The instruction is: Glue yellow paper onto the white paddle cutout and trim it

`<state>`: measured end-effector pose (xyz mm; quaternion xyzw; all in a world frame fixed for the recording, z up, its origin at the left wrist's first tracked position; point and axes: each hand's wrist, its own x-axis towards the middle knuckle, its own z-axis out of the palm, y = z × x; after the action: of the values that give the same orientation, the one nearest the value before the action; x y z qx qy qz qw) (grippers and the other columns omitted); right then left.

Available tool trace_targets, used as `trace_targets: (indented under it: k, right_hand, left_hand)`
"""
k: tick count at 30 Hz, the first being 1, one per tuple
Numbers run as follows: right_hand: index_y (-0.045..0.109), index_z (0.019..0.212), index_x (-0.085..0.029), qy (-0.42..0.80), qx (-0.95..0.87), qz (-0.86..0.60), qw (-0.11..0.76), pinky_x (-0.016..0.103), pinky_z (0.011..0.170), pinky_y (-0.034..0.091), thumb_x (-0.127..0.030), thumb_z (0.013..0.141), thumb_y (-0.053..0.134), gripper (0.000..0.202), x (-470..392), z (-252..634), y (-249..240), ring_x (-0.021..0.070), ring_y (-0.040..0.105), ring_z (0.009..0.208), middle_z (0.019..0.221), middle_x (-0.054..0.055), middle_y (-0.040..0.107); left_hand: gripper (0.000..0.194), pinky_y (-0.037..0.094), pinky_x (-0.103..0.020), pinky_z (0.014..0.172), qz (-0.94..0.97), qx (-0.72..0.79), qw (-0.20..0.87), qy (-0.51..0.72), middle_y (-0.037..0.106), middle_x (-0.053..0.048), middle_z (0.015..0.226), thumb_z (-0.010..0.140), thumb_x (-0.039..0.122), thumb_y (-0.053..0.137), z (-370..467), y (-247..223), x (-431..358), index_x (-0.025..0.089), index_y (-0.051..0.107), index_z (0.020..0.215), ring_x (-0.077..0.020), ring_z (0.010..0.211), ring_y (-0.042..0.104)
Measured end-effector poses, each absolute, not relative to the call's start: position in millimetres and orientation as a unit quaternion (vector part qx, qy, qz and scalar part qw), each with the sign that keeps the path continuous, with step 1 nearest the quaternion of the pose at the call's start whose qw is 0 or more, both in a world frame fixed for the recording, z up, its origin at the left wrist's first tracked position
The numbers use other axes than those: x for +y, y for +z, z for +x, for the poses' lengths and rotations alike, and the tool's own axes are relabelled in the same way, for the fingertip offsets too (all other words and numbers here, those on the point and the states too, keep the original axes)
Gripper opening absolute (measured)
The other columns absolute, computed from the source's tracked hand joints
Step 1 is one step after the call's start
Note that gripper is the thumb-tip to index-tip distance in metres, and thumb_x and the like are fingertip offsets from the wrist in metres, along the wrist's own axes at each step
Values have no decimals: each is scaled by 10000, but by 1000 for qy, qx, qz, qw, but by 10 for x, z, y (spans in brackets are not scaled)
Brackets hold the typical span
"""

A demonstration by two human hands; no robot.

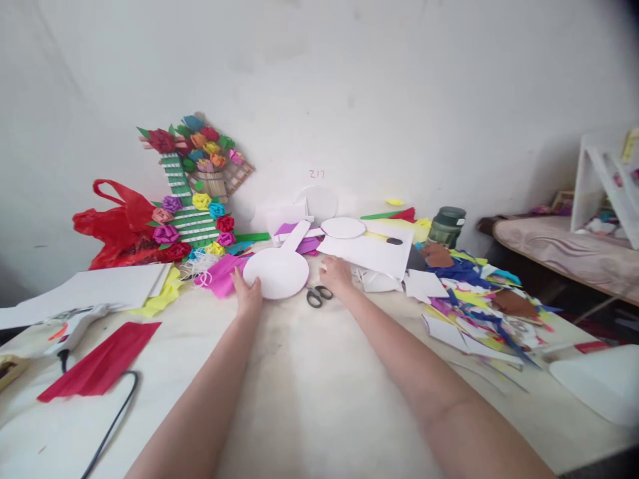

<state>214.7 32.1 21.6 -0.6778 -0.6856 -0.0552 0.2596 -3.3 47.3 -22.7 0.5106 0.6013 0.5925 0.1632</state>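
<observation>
My left hand [247, 293] grips the left edge of a white paddle-shaped cutout [276, 274], thumb on its face. The cutout has a round body and a straight handle pointing up and to the right. My right hand [337, 274] is reached forward over the table, its fingers curled together beside white paper; what they hold, if anything, is too small to make out. Just below it lie the black scissor handles [319, 296], with the blades not visible. Behind, a second white paddle-shaped piece [344, 228] rests on a white sheet [372, 253].
Paper-flower decorations [200, 206] lean on the wall beside a red bag [114, 216]. Coloured scraps [474, 293] pile up at right, near a dark green jar [446, 226]. A glue gun [82, 332], its cord and red crepe paper [102, 362] lie at left.
</observation>
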Motion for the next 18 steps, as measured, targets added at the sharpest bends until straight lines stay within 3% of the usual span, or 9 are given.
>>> trace_targets:
  k: [4, 8, 11, 13, 16, 18]
  right_hand:
    - [599, 1045, -167, -79, -544, -755, 357, 382, 913, 272, -263, 745, 459, 345, 344, 2561, 322, 251, 413, 1100, 1235, 85, 487]
    - [570, 1088, -162, -81, -396, -813, 418, 444, 933, 239, -281, 706, 516, 404, 307, 2973, 377, 285, 327, 1172, 1317, 113, 380]
    - [552, 1112, -168, -88, -289, -837, 455, 457, 948, 240, -285, 679, 525, 450, 246, 3264, 394, 311, 302, 1201, 1345, 115, 339]
    - [532, 1140, -166, -3, -250, -842, 478, 433, 903, 325, -268, 676, 507, 475, 208, 3446, 395, 310, 415, 1124, 1296, 130, 399]
    - [482, 1180, -123, 101, -243, -815, 516, 412, 816, 415, -223, 677, 482, 512, 183, 3672, 382, 307, 512, 1024, 1158, 182, 508]
    - [484, 1154, -90, 120, -306, -781, 532, 392, 733, 463, -205, 699, 458, 470, 197, 3759, 372, 291, 561, 942, 1017, 194, 577]
  left_hand:
    - [606, 144, -454, 1038, 511, 682, 40, 521, 208, -152, 1415, 705, 219, 555, 155, -110, 378, 109, 371, 1272, -299, 1302, 116]
    - [441, 232, -410, 1007, 539, 666, -43, 514, 461, -109, 1257, 739, 245, 506, 515, 50, 205, 137, 495, 1167, -264, 1189, 341]
    - [380, 324, -410, 927, 600, 647, 2, 471, 566, -96, 1119, 759, 264, 479, 857, 127, 122, 163, 543, 1120, -270, 1116, 413]
    - [373, 345, -385, 905, 660, 617, 63, 424, 581, -103, 1098, 763, 271, 480, 1080, 116, 109, 173, 557, 1114, -256, 1080, 457]
    - [391, 297, -399, 946, 718, 562, 131, 390, 578, -128, 1113, 744, 307, 522, 1338, 5, 144, 171, 566, 1108, -267, 1122, 442]
    - [400, 199, -440, 996, 726, 539, 163, 396, 574, -124, 1132, 716, 348, 561, 1433, -92, 187, 193, 579, 1084, -281, 1153, 421]
